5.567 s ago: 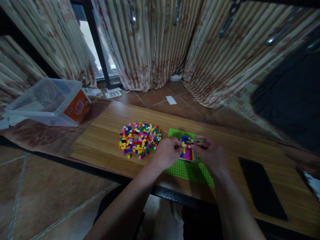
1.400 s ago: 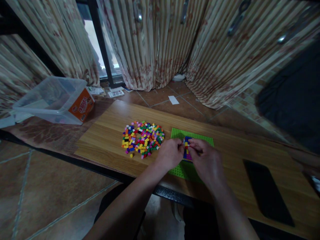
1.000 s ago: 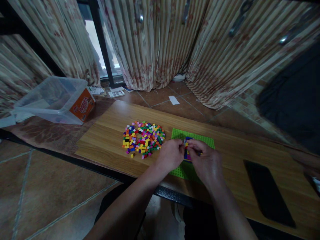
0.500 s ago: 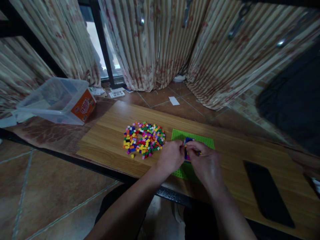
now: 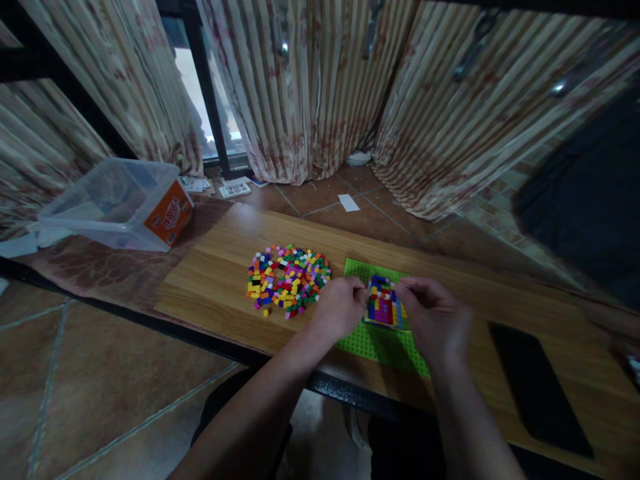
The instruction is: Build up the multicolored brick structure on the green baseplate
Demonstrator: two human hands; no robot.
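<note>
A rectangular block of small toy bricks (image 5: 384,303), in blue, red, yellow, purple and white, sits on a green studded baseplate (image 5: 363,341). My left hand (image 5: 343,308) is at the block's left side with its fingers curled closed; whether it grips the block or a loose brick is hidden. At the block's upper right corner is my right hand (image 5: 436,313), slightly blurred, thumb and fingertips pinched together. Anything between those fingertips is too small to make out. Left of my left hand lies a loose pile of multicoloured bricks (image 5: 290,277).
The wooden tabletop (image 5: 210,267) carries a black flat slab (image 5: 540,390) at the right. A clear plastic bin (image 5: 120,200) with an orange label stands at the far left. Papers (image 5: 234,190) lie behind the table, below the curtains (image 5: 310,100). A dark shape (image 5: 585,187) fills the right edge.
My right hand has moved right, off the middle of the brick block, so its top now shows. My left hand has hardly moved.
</note>
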